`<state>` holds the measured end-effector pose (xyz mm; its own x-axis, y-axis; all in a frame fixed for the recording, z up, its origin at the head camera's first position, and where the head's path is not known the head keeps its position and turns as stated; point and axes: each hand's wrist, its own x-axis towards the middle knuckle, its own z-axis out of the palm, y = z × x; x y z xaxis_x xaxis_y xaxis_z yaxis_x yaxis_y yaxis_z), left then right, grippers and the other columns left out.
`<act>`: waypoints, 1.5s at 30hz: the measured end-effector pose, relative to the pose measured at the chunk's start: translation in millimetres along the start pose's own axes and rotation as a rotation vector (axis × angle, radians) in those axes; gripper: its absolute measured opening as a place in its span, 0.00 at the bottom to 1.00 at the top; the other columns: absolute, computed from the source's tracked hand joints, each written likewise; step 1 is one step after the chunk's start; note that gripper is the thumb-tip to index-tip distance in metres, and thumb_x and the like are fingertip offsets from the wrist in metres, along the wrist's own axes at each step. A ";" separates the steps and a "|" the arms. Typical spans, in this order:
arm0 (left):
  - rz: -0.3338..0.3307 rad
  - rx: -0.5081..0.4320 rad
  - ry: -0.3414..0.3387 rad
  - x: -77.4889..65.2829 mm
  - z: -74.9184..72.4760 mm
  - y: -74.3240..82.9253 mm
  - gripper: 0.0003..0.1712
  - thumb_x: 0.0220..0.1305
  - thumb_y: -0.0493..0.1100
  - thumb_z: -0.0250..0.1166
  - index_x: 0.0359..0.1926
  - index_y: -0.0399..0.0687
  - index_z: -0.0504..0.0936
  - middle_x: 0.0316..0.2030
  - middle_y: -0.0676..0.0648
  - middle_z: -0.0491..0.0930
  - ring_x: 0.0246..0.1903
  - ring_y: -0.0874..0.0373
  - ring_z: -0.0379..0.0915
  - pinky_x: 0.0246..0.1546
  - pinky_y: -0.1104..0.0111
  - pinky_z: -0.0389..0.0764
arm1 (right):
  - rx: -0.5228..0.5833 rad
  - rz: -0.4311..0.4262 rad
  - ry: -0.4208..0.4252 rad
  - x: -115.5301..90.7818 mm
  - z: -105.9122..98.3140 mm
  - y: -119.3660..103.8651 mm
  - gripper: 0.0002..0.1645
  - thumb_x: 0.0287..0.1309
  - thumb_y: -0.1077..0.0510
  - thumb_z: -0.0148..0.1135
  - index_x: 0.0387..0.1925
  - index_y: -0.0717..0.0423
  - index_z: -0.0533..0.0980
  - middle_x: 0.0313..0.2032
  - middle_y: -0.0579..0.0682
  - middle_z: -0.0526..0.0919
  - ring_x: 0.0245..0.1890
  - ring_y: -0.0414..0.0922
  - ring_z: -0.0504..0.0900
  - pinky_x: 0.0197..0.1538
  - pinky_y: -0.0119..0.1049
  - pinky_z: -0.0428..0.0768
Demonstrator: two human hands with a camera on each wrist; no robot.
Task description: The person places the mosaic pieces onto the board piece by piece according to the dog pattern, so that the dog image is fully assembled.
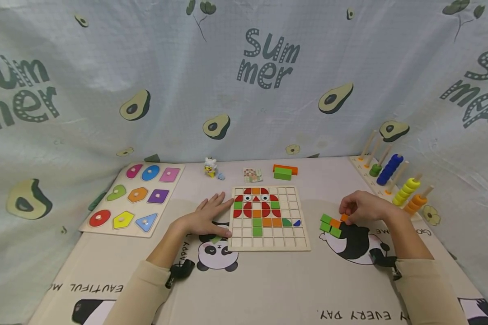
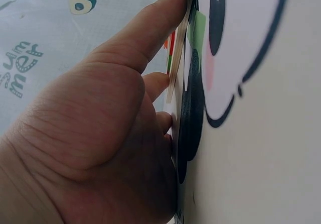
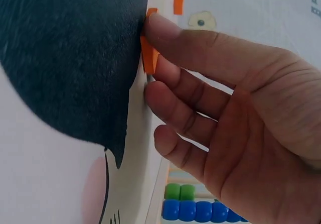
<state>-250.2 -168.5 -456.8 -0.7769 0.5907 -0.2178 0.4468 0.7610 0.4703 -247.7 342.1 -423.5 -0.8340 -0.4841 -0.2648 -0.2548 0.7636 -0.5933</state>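
Observation:
A wooden grid board (image 1: 284, 244) lies in the middle of the table. Red, orange and green tiles on it form a figure with two round eyes (image 1: 247, 198), and a small blue piece (image 1: 297, 223) sits at the right. My left hand (image 1: 207, 219) rests at the board's left edge with fingers spread, its thumb (image 2: 145, 33) against the edge. To the right of the board, my right hand (image 1: 363, 207) pinches an orange tile (image 3: 150, 56) between thumb and index finger. Beside those fingertips lie several green tiles (image 1: 326, 227) and another orange tile (image 1: 335, 223).
Behind the board are a small picture card (image 1: 252, 175), a green block (image 1: 283, 174), an orange block (image 1: 294, 170) and a little figurine (image 1: 210, 167). A shape puzzle (image 1: 122, 229) lies at left; a bead stacker (image 1: 392, 169) stands at right. A printed curtain (image 1: 171, 90) hangs behind.

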 end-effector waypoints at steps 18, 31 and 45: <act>0.011 0.000 0.001 2.7 0.2 1.6 0.61 0.49 0.74 0.64 0.76 0.63 0.44 0.76 0.47 0.32 0.74 0.48 0.22 0.71 0.49 0.30 | 0.081 -0.198 0.178 35.1 13.1 -64.9 0.08 0.56 0.63 0.68 0.37 0.49 0.83 0.35 0.44 0.85 0.35 0.46 0.80 0.41 0.33 0.82; -0.003 -0.009 -0.006 2.2 -1.2 1.0 0.62 0.47 0.73 0.65 0.76 0.62 0.44 0.76 0.47 0.32 0.74 0.49 0.22 0.71 0.50 0.29 | -0.051 -0.445 -0.050 87.1 75.1 -149.0 0.07 0.55 0.59 0.69 0.37 0.48 0.84 0.34 0.40 0.85 0.33 0.37 0.79 0.39 0.31 0.81; -0.024 0.001 0.005 3.1 0.6 1.0 0.62 0.47 0.74 0.65 0.76 0.64 0.44 0.76 0.48 0.33 0.74 0.51 0.21 0.72 0.51 0.29 | -0.269 -0.452 -0.031 92.1 94.5 -163.5 0.05 0.55 0.58 0.70 0.34 0.45 0.83 0.30 0.35 0.82 0.30 0.36 0.76 0.38 0.28 0.78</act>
<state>-251.9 -165.7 -457.5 -0.7894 0.5712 -0.2249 0.4288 0.7752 0.4640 -236.6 132.3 -422.7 -0.5975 -0.8002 -0.0524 -0.7063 0.5560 -0.4382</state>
